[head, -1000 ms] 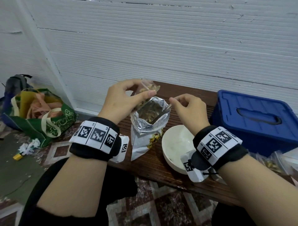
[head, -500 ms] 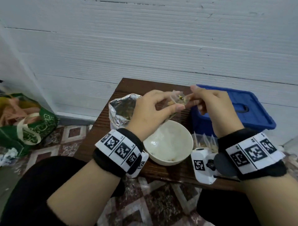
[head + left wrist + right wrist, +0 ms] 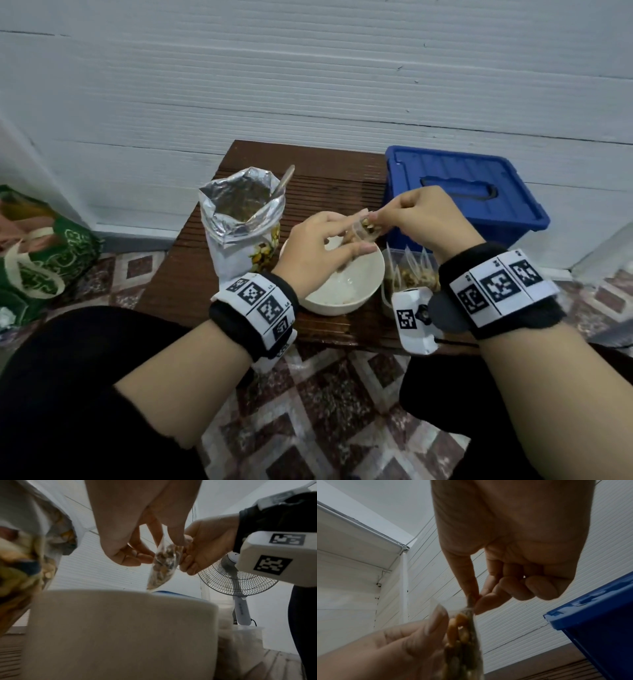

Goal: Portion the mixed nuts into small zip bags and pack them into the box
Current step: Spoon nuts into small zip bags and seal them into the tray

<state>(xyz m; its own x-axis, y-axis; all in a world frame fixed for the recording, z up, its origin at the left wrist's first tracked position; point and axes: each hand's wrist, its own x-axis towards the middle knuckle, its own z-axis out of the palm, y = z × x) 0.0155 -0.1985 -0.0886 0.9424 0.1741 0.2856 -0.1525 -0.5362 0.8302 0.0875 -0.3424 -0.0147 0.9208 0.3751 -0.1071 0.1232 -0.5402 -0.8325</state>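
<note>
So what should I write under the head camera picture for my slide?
Both hands, left hand and right hand, pinch a small zip bag of nuts above the white bowl.

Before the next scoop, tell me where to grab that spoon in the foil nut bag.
Pinch the spoon by its bare handle end, coming from above and the right. Only that end shows, leaning out over the back right rim of the open foil bag; the bowl end is buried inside.

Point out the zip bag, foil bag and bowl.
zip bag (image 3: 163, 566), left wrist view, nut-filled middle.
foil bag (image 3: 239, 236), head view, front wall below the mouth.
bowl (image 3: 370, 274), head view, right inner wall.
</note>
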